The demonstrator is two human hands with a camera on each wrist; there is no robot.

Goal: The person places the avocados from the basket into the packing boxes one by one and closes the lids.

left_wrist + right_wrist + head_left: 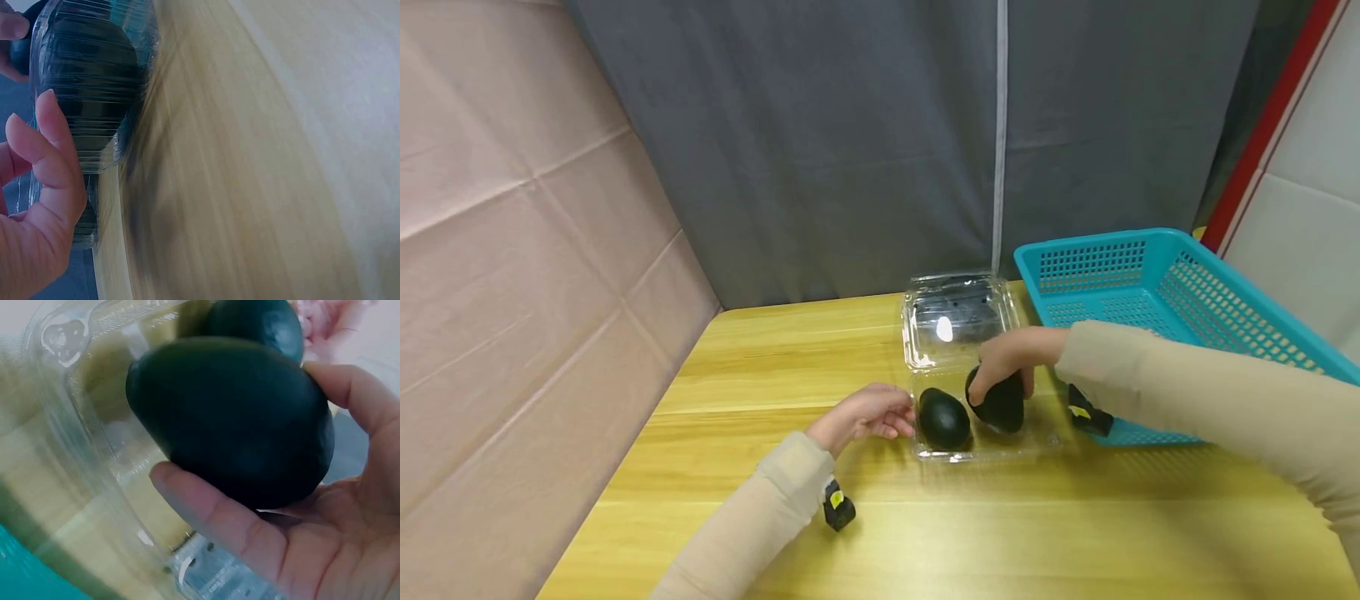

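Note:
A clear plastic clamshell box (985,450) lies on the table with its lid (958,321) folded back. One dark green avocado (944,419) sits in the left part of its base. Over the right part, my right hand (1011,358) grips a second avocado (231,422), thumb on one side and fingers on the other. My left hand (880,412) is at the left wall of the box, its fingers loosely bent. Close up in the left wrist view, its fingertips (47,100) are right at the ribbed wall, through which an avocado (94,75) shows.
A turquoise perforated plastic basket (1112,242) stands at the right, beside the box and partly behind my right sleeve (1195,375). A grey curtain (820,150) hangs along the back edge of the wooden table (760,375). Pink covering (550,275) lines the left side.

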